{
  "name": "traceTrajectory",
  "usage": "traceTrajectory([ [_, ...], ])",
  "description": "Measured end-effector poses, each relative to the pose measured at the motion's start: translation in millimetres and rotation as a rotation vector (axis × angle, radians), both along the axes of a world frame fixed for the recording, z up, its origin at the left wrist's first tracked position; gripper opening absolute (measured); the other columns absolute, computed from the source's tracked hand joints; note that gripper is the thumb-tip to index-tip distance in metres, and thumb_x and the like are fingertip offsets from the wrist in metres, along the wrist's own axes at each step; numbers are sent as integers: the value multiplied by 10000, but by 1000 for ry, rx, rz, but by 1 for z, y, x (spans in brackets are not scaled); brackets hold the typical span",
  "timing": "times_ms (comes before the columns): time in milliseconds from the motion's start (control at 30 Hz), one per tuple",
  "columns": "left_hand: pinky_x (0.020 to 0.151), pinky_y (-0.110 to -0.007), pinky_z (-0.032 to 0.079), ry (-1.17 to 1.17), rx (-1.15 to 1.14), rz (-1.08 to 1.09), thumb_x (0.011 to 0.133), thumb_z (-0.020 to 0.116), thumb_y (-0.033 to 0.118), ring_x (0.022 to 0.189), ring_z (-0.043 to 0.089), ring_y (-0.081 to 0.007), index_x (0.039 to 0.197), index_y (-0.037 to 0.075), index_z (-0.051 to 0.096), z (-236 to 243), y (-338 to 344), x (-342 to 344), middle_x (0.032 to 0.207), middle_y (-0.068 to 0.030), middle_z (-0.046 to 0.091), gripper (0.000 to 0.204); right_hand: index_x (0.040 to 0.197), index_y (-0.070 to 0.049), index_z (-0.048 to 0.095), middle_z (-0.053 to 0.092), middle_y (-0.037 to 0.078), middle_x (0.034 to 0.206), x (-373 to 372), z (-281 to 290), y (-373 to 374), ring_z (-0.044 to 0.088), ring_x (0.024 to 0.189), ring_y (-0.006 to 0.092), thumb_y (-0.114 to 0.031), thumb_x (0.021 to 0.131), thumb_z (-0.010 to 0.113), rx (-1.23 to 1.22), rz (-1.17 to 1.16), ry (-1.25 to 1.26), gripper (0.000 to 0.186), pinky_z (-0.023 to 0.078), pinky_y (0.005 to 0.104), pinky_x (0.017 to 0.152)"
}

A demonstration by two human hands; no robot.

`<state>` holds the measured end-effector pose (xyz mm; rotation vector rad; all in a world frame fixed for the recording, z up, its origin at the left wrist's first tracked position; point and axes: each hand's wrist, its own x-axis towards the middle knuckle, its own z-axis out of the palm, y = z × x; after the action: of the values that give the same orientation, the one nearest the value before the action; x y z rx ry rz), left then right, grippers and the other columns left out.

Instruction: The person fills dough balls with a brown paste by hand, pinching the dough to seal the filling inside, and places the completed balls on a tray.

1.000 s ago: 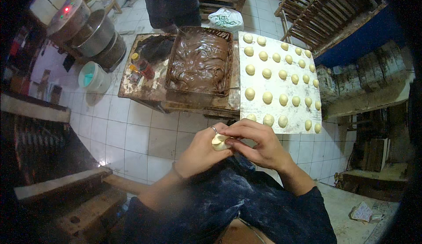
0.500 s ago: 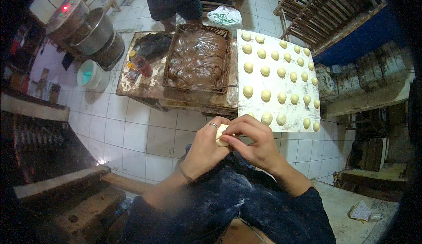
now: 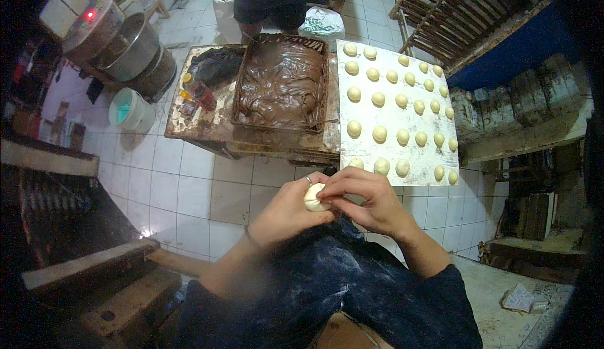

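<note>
A pale dough ball (image 3: 314, 198) is cupped in my left hand (image 3: 286, 207), which wears a ring. The fingertips of my right hand (image 3: 363, 199) pinch the dough's folded edge from the right side. Both hands are held in front of my lap, just short of the table. Ahead of them, a rectangular tray (image 3: 238, 106) is filled with glossy brown chocolate-like paste (image 3: 283, 84). To its right lies a white board (image 3: 384, 117) bearing rows of round dough balls (image 3: 379, 134). Whether any filling is inside the held dough cannot be seen.
The worn table (image 3: 189, 122) also carries a dark cloth-like heap (image 3: 217, 64) and a red bottle (image 3: 202, 95). A white bucket (image 3: 135, 113) and a metal mixing bowl (image 3: 135, 50) stand at left. Another person (image 3: 270, 0) stands beyond the table. Slatted racks (image 3: 462, 15) fill the far right.
My right fingers have shifted on the dough, and more of its pleated top shows now. The other person has moved to the right behind the table.
</note>
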<state>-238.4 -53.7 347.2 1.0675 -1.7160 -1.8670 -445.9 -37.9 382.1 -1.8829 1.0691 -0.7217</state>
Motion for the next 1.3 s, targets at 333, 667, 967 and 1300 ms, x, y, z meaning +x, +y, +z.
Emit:
traceTrajectory([
  [333, 867, -347, 528, 15, -261, 153, 741, 791, 128, 988, 672, -219, 1224, 39, 539, -4, 3, -6, 1066, -115, 678, 552, 1103, -62, 709, 674, 130, 1093, 7, 4, 3, 667, 991, 294, -120, 863, 748, 22, -100, 55, 250, 546, 381, 856],
  [667, 896, -334, 517, 15, -180, 180, 734, 793, 116, 1052, 654, -224, 1245, 39, 495, -2, 3, -3, 1114, -122, 644, 598, 1127, -55, 708, 673, 118, 1074, 10, 10, 0, 664, 1012, 271, -86, 853, 751, 71, -119, 87, 279, 541, 356, 876],
  [967, 854, -336, 528, 99, -111, 92, 746, 810, 154, 1000, 648, -177, 1188, 36, 509, -11, 3, -5, 1055, -115, 666, 548, 1121, -89, 727, 679, 96, 1074, 4, 8, -2, 672, 1022, 265, -82, 854, 753, 21, 16, 128, 268, 551, 364, 870],
  [1300, 797, -340, 524, 39, -344, 69, 798, 758, 167, 890, 651, -170, 1063, 19, 622, -15, 1, -11, 962, -96, 689, 332, 1090, -67, 725, 684, 104, 1041, 3, 8, 0, 688, 930, 266, -46, 849, 746, -23, 30, 175, 242, 563, 346, 795],
])
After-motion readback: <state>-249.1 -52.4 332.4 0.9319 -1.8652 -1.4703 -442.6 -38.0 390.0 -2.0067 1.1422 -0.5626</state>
